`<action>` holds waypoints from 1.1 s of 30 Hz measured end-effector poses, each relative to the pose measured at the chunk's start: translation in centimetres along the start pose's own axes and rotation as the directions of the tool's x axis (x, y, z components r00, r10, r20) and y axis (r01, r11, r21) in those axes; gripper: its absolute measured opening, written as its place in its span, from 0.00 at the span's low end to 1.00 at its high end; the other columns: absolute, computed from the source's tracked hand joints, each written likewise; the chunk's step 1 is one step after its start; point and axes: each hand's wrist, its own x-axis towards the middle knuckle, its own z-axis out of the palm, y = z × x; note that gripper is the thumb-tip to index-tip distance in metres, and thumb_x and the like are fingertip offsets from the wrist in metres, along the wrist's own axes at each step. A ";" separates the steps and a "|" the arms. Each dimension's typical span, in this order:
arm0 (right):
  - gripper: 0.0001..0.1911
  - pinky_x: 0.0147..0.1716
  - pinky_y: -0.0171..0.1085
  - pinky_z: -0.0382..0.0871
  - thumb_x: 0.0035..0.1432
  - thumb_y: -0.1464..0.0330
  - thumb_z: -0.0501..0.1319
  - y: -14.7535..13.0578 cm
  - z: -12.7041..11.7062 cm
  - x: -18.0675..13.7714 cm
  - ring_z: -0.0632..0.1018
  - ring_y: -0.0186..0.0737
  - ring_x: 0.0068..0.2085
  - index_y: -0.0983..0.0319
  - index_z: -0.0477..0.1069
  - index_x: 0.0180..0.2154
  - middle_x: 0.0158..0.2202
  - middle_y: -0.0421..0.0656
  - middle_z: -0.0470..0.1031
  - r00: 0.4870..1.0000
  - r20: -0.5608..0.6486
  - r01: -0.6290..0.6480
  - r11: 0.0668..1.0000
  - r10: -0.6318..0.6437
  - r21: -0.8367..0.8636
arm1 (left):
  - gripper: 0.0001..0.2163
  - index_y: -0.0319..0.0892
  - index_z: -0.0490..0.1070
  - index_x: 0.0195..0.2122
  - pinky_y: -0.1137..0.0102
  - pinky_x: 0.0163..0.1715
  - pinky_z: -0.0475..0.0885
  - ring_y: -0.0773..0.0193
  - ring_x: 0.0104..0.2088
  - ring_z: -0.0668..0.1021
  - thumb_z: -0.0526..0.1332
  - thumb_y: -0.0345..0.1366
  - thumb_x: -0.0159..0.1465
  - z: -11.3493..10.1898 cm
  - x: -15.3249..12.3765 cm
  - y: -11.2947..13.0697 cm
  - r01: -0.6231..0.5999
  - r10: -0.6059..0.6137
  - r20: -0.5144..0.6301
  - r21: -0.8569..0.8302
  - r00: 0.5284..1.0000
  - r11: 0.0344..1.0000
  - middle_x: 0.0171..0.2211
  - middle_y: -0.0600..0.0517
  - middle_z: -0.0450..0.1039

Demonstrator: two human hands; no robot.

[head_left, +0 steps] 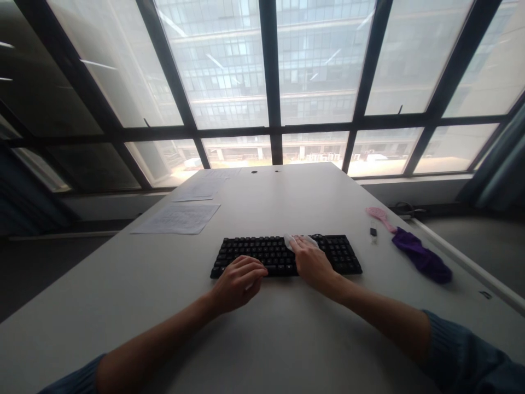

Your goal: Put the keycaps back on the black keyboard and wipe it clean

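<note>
A black keyboard (275,254) lies flat on the white table in front of me. My left hand (241,278) is at its front edge, left of the middle, with curled fingers pressed together over the lower keys and the edge. Under my right hand (310,260) is a thin white tissue (312,242), held against the upper keys right of the middle. Its fingers point away from me, and part of the tissue sticks out on both sides of them. The palm side of each hand is hidden.
Printed papers (178,218) lie on the left of the table (283,339). To the right are a small dark object (373,232), a pink hairbrush (379,215) and a purple cloth pouch (422,256) near the table edge. Large windows (315,65) stand behind.
</note>
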 end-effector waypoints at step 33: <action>0.36 0.66 0.43 0.62 0.57 0.84 0.51 -0.4 -0.8 -3.9 0.68 0.44 0.66 0.64 0.64 0.66 0.65 0.49 0.68 0.977 0.012 0.210 0.972 -0.212 0.103 | 0.10 0.44 0.72 0.45 0.64 0.46 0.75 0.61 0.42 0.80 0.58 0.24 0.66 0.3 -0.1 -0.1 0.005 -0.003 0.073 -0.024 0.997 1.000 0.39 0.48 0.80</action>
